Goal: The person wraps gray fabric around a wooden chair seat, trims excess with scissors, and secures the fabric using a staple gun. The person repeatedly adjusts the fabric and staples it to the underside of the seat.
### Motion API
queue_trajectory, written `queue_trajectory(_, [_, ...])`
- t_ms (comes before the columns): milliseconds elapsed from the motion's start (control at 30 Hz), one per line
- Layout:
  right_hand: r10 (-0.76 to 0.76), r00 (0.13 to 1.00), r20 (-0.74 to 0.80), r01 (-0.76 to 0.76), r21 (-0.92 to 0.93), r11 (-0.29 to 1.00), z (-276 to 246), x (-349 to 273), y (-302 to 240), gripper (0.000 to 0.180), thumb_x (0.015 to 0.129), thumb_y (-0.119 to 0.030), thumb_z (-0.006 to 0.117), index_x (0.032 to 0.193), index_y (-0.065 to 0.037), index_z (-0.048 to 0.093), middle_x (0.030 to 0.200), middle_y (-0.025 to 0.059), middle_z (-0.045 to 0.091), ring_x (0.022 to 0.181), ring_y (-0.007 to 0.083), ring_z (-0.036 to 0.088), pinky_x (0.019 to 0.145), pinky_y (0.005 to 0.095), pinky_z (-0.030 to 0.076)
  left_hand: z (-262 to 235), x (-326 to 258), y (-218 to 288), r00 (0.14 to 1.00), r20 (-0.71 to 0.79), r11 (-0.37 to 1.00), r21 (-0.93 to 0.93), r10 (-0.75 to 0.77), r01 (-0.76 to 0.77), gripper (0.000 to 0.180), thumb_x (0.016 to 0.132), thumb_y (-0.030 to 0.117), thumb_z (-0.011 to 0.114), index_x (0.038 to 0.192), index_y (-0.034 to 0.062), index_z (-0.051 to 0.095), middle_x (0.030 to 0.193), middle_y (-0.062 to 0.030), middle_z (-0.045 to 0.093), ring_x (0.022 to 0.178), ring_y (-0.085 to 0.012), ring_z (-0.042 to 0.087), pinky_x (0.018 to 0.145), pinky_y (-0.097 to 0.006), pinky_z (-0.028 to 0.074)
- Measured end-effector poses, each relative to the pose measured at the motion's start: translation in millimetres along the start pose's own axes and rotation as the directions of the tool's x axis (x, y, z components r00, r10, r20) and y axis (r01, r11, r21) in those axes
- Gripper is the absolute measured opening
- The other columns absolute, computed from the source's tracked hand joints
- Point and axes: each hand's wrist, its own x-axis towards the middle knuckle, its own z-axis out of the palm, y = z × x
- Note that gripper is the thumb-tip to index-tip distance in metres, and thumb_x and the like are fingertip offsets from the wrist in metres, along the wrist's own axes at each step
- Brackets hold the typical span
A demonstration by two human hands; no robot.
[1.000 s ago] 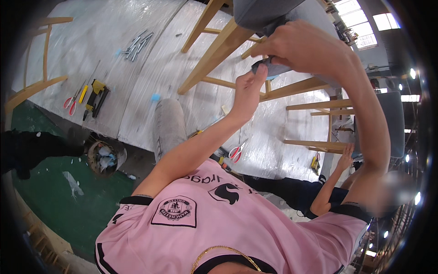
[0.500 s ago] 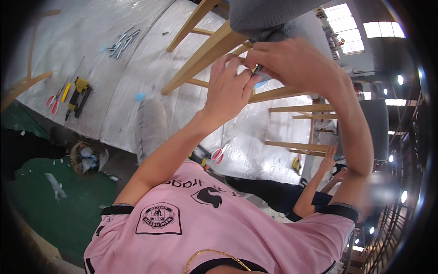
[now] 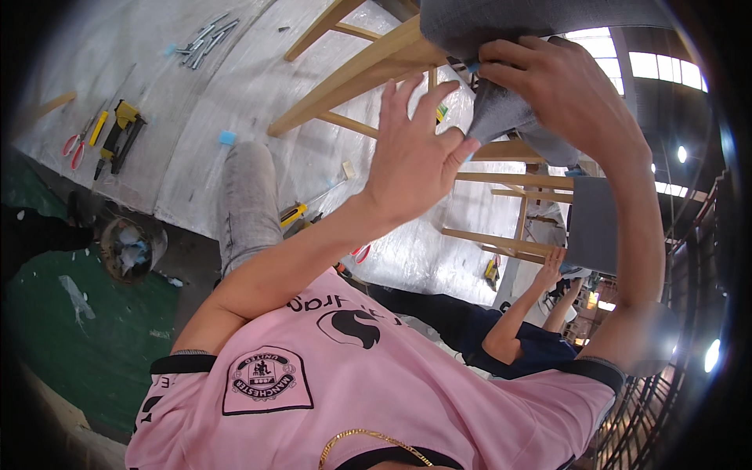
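Observation:
A chair with a grey fabric seat (image 3: 533, 17) and pale wooden legs (image 3: 364, 70) stands on the work surface in front of me. My right hand (image 3: 560, 90) is at the underside of the seat, its fingers bent over the grey fabric (image 3: 500, 110), a loose flap of which hangs down; its thumb is hidden. My left hand (image 3: 415, 153) is just left of that flap, fingers spread, with nothing seen between them. Its thumb comes close to the flap's lower tip; whether they touch I cannot tell.
On the plastic-covered work surface (image 3: 188, 149) lie several bolts (image 3: 207, 41), red-handled scissors (image 3: 74, 149), a yellow cutter (image 3: 99, 128) and a yellow-black staple gun (image 3: 121, 133). A bin (image 3: 133, 247) stands at the left. Rightward, a co-worker's hand (image 3: 551, 268) touches another grey chair (image 3: 591, 223).
My hands, close together before, have moved apart: the left has opened away from the seat, the right has moved slightly up and right. The loose grey flap now shows between them.

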Motion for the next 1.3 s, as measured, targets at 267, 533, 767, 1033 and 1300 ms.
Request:
queue_trajectory(267, [0.150, 0.974, 0.167, -0.164, 0.073, 0.984, 6, 16, -7, 0.015, 0.084, -0.009, 0.066, 0.098, -0.004, 0.072, 0.084, 0.0119, 0.073, 0.077, 0.0318, 0.071, 0.069, 0.0414, 0.055, -1, -1, -8, 0.998, -0.008, 0.997, 0.050, -0.057, 0.057, 0.042, 0.100, 0.037, 0.064, 0.078, 0.0031, 0.074, 0.162, -0.0245, 0.033, 0.146, -0.0557, 0.022, 0.117, -0.072, 0.015])
queue_trajectory(533, [0.692, 0.711, -0.123, -0.432, 0.700, 0.568, 23, -52, 28, 0.028, 0.087, -0.008, 0.065, 0.113, -0.007, 0.075, 0.096, 0.0083, 0.077, 0.076, 0.0200, 0.070, 0.071, 0.0368, 0.053, 5, 10, -46, 0.993, 0.019, 0.976, 0.189, -0.113, 0.108, 0.045, 0.101, 0.042, 0.061, 0.081, 0.0051, 0.076, 0.167, -0.0294, 0.022, 0.150, -0.0611, 0.013, 0.117, -0.075, 0.008])
queue_trajectory(767, [0.937, 0.257, -0.237, -0.758, 0.552, 0.347, 86, -67, 48, 0.042, 0.108, -0.034, 0.047, 0.140, -0.011, 0.062, 0.142, 0.0145, 0.062, 0.127, 0.0312, 0.059, 0.110, 0.0414, 0.041, 14, 17, -74, 1.000, 0.029, 1.000, 0.030, 0.002, -0.003, 0.046, 0.103, 0.036, 0.060, 0.077, 0.0001, 0.070, 0.166, -0.0322, 0.018, 0.151, -0.0562, 0.020, 0.120, -0.064, 0.017])
queue_trajectory(1033, [0.882, 0.422, -0.208, -0.695, 0.551, 0.462, 105, -28, 48, 0.052, 0.113, -0.036, 0.032, 0.149, -0.004, 0.053, 0.150, 0.0232, 0.053, 0.141, 0.0331, 0.049, 0.120, 0.0399, 0.034, 17, 14, -81, 0.996, 0.034, 0.995, 0.050, 0.080, -0.082, 0.048, 0.105, 0.034, 0.059, 0.075, -0.0034, 0.065, 0.165, -0.0335, 0.018, 0.148, -0.0540, 0.027, 0.118, -0.059, 0.027])
queue_trajectory(1300, [0.921, 0.388, -0.031, -0.536, 0.805, 0.253, 87, -8, 30, 0.046, 0.111, -0.036, 0.036, 0.135, -0.006, 0.061, 0.141, 0.0231, 0.060, 0.135, 0.0393, 0.053, 0.112, 0.0436, 0.042, 8, 18, -83, 0.994, 0.070, 0.995, 0.045, 0.085, -0.088, 0.040, 0.103, 0.032, 0.061, 0.084, -0.0018, 0.073, 0.165, -0.0352, 0.017, 0.148, -0.0571, 0.024, 0.117, -0.062, 0.027])
